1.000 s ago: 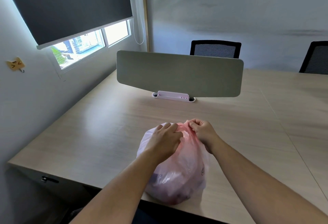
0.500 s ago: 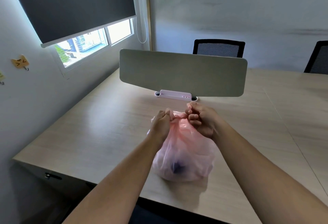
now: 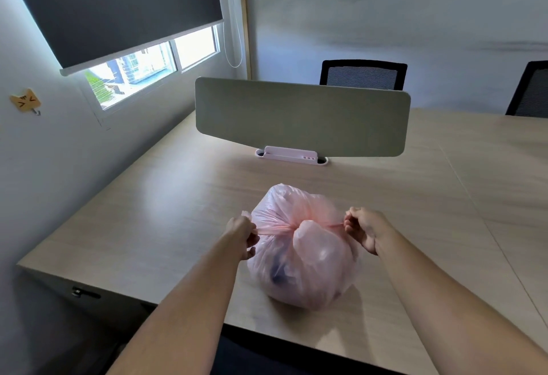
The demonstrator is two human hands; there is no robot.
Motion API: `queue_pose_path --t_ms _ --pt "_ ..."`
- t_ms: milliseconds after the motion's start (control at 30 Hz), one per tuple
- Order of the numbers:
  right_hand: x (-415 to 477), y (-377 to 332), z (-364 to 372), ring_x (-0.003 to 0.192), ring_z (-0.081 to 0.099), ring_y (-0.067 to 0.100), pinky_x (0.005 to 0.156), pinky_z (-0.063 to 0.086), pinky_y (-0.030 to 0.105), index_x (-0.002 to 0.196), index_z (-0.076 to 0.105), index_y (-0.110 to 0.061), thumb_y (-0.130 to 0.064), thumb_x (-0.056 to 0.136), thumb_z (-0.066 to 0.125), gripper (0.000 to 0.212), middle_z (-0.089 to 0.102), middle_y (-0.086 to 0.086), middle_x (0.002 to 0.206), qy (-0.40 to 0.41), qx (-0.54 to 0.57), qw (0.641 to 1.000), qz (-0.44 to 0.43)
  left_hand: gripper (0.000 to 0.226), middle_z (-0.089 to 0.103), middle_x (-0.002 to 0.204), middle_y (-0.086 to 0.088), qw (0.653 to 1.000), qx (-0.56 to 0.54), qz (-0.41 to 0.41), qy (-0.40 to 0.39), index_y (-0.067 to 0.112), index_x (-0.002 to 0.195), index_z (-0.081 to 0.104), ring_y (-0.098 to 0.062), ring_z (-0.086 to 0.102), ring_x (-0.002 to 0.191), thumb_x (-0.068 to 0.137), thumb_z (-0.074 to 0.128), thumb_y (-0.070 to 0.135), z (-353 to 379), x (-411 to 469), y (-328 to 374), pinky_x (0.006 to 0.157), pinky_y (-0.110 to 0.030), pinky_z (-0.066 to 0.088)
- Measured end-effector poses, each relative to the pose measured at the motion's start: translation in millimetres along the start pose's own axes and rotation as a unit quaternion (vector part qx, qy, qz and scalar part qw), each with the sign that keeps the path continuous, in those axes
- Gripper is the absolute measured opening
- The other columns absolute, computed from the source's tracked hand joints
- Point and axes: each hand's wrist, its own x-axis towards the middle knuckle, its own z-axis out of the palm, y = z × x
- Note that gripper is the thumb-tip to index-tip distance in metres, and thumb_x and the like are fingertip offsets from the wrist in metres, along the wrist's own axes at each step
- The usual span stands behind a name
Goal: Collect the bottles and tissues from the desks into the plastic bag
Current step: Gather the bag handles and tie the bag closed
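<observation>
**Pink bag knotted between two hands**

The fingers [image 3: 252, 237] of the left hand [image 3: 241, 233] are curled, pinching one twisted end of the bag's neck. The right hand [image 3: 366, 230] pinches the other end. Both ends stretch taut sideways from a knot [image 3: 293, 227] on top of the plastic bag [image 3: 308, 267]. The bag is thin, pink, see-through and bulging, with dark shapes inside, perhaps bottles, too blurred to tell. It sits on the pale wooden table [image 3: 148, 211] near the front edge, with a grey screen [image 3: 302, 116] beyond.
</observation>
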Motion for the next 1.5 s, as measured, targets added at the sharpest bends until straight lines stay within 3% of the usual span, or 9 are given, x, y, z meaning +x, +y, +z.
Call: queue_pose_path --t_ms 133,400,600,767,900,1033,1300,1433,1500 --pt "-14 -31 4 0.054 0.048 0.016 0.048 0.047 0.019 0.069 0.053 -0.011 -0.008 0.096 0.045 0.029 0.051 0.007 0.064 -0.032 -0.097 0.987 -0.125 0.030 0.046 0.057 -0.002 0.988 0.043 0.149 -0.007 0.011 0.065 0.056 -0.015 0.041 0.053 0.092 0.046 0.019 4 -5 18 0.054 -0.023 0.034" --pt "-51 -76 48 0.062 0.067 0.017 0.062 0.055 0.025 0.102 0.063 -0.013 -0.002 0.087 0.062 0.019 0.071 0.011 0.071 -0.251 -0.282 0.892 -0.251 0.013 0.071 0.066 -0.006 0.868 0.183 0.456 -0.069 0.014 0.072 0.072 -0.011 0.066 0.057 0.074 0.066 0.003 33 -68 85 0.061 -0.019 0.054" --pt "-57 -81 57 0.061 0.062 0.015 0.066 0.051 0.028 0.078 0.071 -0.011 -0.002 0.087 0.060 0.017 0.069 0.007 0.070 -0.227 -0.381 0.851 -0.280 0.011 0.070 0.071 -0.003 0.860 0.152 0.482 -0.077 0.012 0.083 0.068 -0.008 0.065 0.061 0.074 0.069 0.004 40 -80 87 0.061 -0.018 0.052" --pt "-75 -88 61 0.054 0.058 0.008 0.058 0.048 0.018 0.077 0.071 -0.003 -0.002 0.088 0.060 0.015 0.067 0.005 0.066 -0.212 -0.369 0.846 -0.321 0.085 0.050 0.123 -0.004 0.878 0.298 0.343 -0.148 0.016 0.132 0.037 -0.021 0.055 0.112 0.063 0.085 0.034 37 -54 56 0.089 -0.032 0.049" --pt "-95 -92 74 0.055 0.063 0.007 0.068 0.056 0.024 0.077 0.072 -0.001 0.001 0.086 0.057 0.018 0.070 -0.003 0.064 -0.227 -0.415 0.801 -0.366 0.038 0.062 0.114 -0.005 0.809 0.456 0.369 -0.032 0.022 0.109 0.057 -0.029 0.055 0.109 0.086 0.053 0.053 59 -48 34 0.090 -0.034 0.047" --pt "-104 -94 73 0.051 0.061 0.004 0.058 0.052 0.019 0.076 0.071 -0.003 0.009 0.084 0.054 0.023 0.067 -0.015 0.055 -0.209 -0.339 0.827 -0.397 0.036 0.062 0.112 -0.021 0.781 0.494 0.376 0.067 0.008 0.104 0.058 -0.039 0.055 0.105 0.098 0.029 0.028 56 -47 43 0.076 -0.036 0.041" --pt "-111 -106 47 0.108 0.055 0.015 0.093 0.044 0.033 0.103 0.064 -0.028 -0.030 0.089 0.058 0.015 0.063 -0.007 0.109 0.042 -0.301 0.797 -0.522 0.037 0.066 0.101 -0.015 0.952 0.050 0.279 0.116 0.007 0.110 0.058 -0.030 0.064 0.090 0.097 0.036 0.034 -21 -87 85 0.068 -0.032 0.047" --pt "-132 -95 47 0.126 0.045 0.026 0.096 0.044 0.049 0.138 0.036 -0.035 -0.066 0.080 0.049 0.067 0.042 0.002 0.144 -0.192 -0.227 0.907 -0.299 0.036 0.066 0.102 -0.015 0.944 -0.105 0.281 0.140 0.009 0.109 0.057 -0.030 0.064 0.094 0.098 0.035 0.036 -56 -119 76 0.083 -0.042 0.052" --pt "-150 -86 52 0.124 0.048 0.031 0.091 0.047 0.059 0.139 0.031 -0.042 -0.081 0.068 0.042 0.082 0.043 -0.001 0.143 -0.324 -0.241 0.890 -0.214 0.034 0.064 0.090 -0.011 0.928 -0.137 0.278 0.206 0.011 0.099 0.056 -0.028 0.062 0.084 0.098 0.035 0.037 -68 -142 61 0.070 -0.035 0.050"
